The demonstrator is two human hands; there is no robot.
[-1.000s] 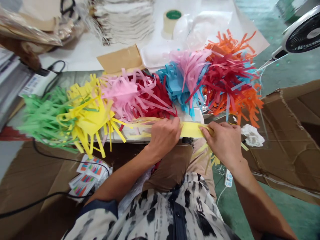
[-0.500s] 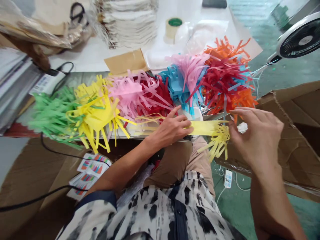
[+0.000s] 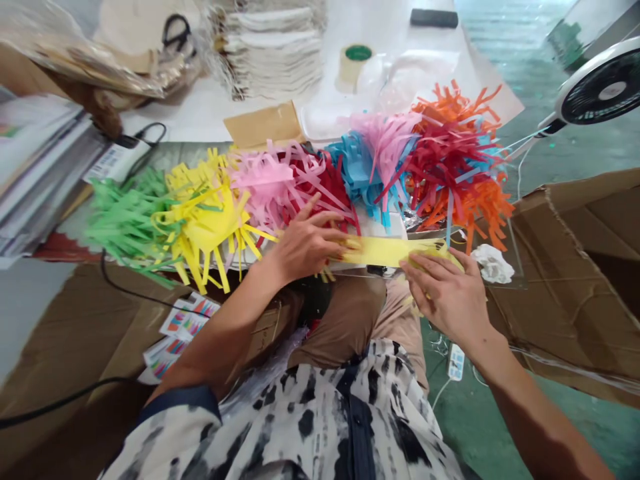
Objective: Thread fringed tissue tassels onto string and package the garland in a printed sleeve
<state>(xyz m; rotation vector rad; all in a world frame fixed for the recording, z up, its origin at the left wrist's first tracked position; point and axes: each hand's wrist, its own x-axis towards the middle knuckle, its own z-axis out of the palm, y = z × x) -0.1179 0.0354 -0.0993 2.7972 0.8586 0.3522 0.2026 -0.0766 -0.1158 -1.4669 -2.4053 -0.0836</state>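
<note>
A strip of yellow fringed paper (image 3: 383, 251) lies along the table's front edge, its plain middle band showing between my hands. My left hand (image 3: 307, 243) rests over the strip's left end, with its fingers apart. At the other end my right hand (image 3: 447, 287) lies over the yellow fringe with its fingers stretched out; its thumb side is partly hidden. Behind the strip are fringed paper tassels: green (image 3: 127, 207), yellow (image 3: 213, 227), pink (image 3: 265, 180), blue (image 3: 357, 163), and a red one (image 3: 443, 157) among orange fringes (image 3: 483, 207).
Crumpled white paper (image 3: 493, 264) sits right of my right hand. Farther back are a tape roll (image 3: 356, 67), a brown card (image 3: 263, 125) and a stack of white bundles (image 3: 275, 50). A small fan (image 3: 607, 90) stands at right, above an open cardboard box (image 3: 575, 267).
My right hand has come down and leftward onto the yellow fringe, which hung loose before. My left hand has slid left along the strip. The view has shifted slightly.
</note>
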